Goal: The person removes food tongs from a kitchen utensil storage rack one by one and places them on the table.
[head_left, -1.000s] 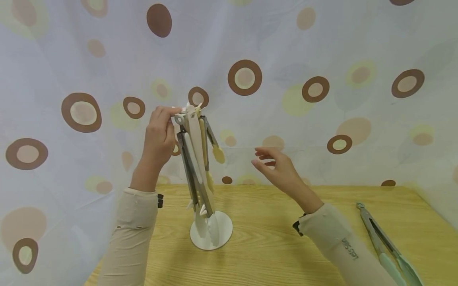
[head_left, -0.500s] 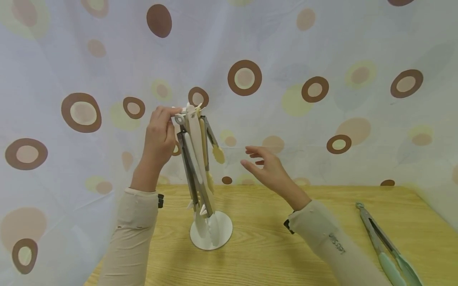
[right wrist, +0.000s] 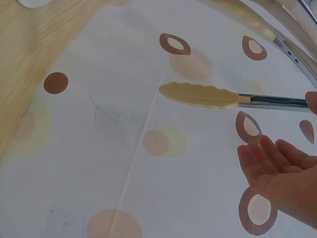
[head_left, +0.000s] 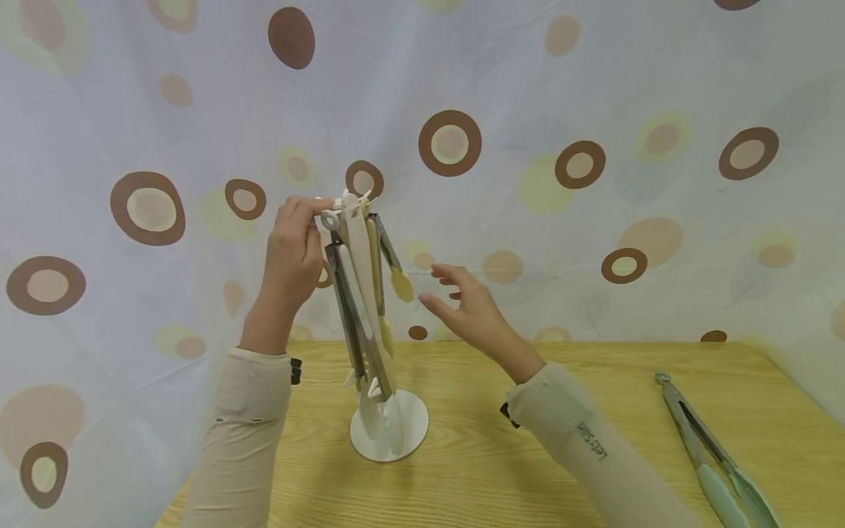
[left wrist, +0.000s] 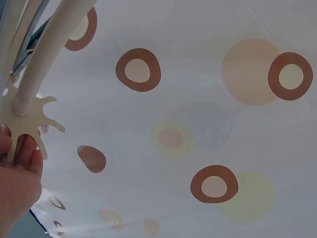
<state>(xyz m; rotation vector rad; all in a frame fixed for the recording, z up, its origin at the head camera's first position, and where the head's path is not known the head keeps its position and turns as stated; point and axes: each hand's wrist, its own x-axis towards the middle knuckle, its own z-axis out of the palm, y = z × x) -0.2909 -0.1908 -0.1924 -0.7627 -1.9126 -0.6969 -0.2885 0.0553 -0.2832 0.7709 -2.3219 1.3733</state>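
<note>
A white utensil stand with a round base rises from the table, hung with several tongs. My left hand grips its hooked top at the left; in the left wrist view fingers curl around the hooks of the top piece. White-tipped tongs with grey metal arms hang at the front. Yellow-tipped tongs hang at the right, one arm spread outward. My right hand is just right of that yellow tip, fingers parted, holding nothing. In the right wrist view the yellow tip lies beyond the fingers.
Green-tipped tongs with metal arms lie spread on the wooden table at the right. A white curtain with brown and yellow circles hangs behind the table and along its left side.
My right hand has moved steadily left toward the yellow-tipped tongs, staying relaxed. The left hand keeps its hold on the stand's top, and the stand has not moved.
</note>
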